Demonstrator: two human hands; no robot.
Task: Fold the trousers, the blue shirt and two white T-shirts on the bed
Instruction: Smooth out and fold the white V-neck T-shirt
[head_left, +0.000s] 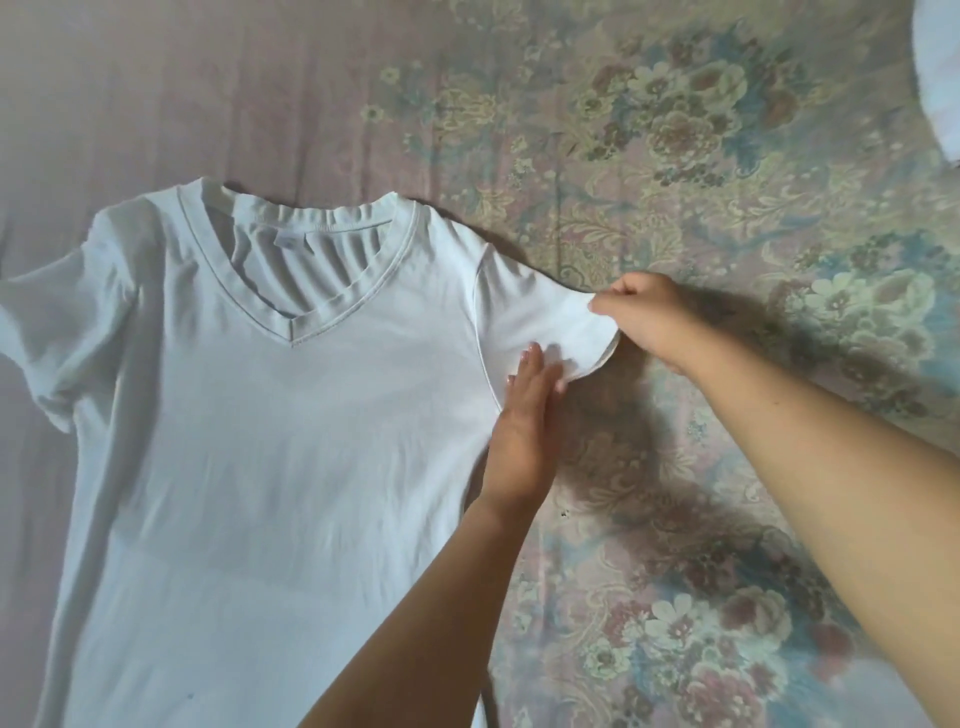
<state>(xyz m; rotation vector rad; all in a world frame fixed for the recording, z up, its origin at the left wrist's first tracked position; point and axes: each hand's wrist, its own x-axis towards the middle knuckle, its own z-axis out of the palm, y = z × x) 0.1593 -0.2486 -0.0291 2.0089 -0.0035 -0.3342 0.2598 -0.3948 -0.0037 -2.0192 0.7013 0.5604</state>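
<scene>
Floral bedspread (727, 182) covers the bed, plain mauve at left. White V-neck T-shirt (270, 415) lies face up and flat on it, collar away from the person, long axis running toward them, hem out of frame. Left sleeve (67, 332) rumpled. Right sleeve (540, 322) points right, toward the nearer right hand (649, 322), which pinches its cuff edge. Left hand (524, 421), fingers straight, presses flat at the underarm seam. Likely smoothing before folding inward. White object (940, 78) at top right, unidentifiable.
</scene>
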